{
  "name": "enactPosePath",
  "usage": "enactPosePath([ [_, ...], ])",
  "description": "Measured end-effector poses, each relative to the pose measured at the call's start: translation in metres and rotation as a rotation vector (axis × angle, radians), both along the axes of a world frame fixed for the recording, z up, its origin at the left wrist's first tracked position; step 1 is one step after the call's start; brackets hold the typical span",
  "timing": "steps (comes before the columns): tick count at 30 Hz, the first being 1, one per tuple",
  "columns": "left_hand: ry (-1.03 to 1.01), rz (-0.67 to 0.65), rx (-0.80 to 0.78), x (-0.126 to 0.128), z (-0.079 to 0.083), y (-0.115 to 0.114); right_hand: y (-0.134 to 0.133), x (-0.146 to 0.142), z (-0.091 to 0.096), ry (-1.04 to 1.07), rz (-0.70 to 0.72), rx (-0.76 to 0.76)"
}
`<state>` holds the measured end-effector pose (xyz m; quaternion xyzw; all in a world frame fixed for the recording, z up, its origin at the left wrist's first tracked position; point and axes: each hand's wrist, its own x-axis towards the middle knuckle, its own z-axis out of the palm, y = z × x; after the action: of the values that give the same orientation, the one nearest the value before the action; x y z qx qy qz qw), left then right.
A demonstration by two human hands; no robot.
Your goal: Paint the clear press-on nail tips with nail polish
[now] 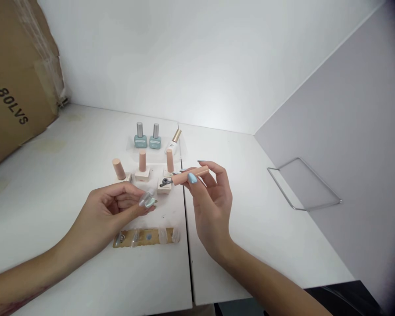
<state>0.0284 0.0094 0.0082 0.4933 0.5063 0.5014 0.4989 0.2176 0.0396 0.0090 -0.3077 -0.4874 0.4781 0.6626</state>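
Your left hand (pixel 116 205) pinches a clear nail tip (pixel 145 198) between thumb and fingers, probably to steady it; the uncapped bottle (pixel 163 190) stands beyond, near the brush (pixel 168 182), whose peach cap (pixel 181 177) your right hand (pixel 212 199) grips pen-like, seemingly for fine control.

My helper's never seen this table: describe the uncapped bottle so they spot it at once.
On the white table, find the dark seam between its two halves. Just left of it, behind the brush in the right hand, sits a squat pale bottle. It alone stands uncapped; the neighbouring bottles wear peach caps.
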Motion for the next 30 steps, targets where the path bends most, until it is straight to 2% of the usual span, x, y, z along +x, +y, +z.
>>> enactPosePath([
  [8, 0.081, -0.002, 0.060, -0.003, 0.003, -0.002, -0.010, -0.004, 0.001, -0.147, 0.107, 0.299],
  [11, 0.101, 0.012, 0.077, -0.003, 0.003, -0.003, -0.011, -0.005, -0.001, -0.157, 0.088, 0.305],
  [17, 0.142, 0.035, 0.126, -0.002, -0.001, -0.003, -0.003, -0.002, -0.003, -0.156, -0.047, 0.150],
  [21, 0.179, 0.052, 0.152, -0.003, -0.003, -0.004, 0.001, 0.000, -0.001, -0.134, -0.057, 0.133],
  [25, 0.211, 0.077, 0.168, -0.004, -0.003, -0.004, -0.002, 0.001, 0.001, -0.152, -0.078, 0.211],
  [30, 0.216, 0.063, 0.160, -0.004, 0.000, -0.003, -0.007, -0.003, 0.002, -0.189, 0.018, 0.422],
])
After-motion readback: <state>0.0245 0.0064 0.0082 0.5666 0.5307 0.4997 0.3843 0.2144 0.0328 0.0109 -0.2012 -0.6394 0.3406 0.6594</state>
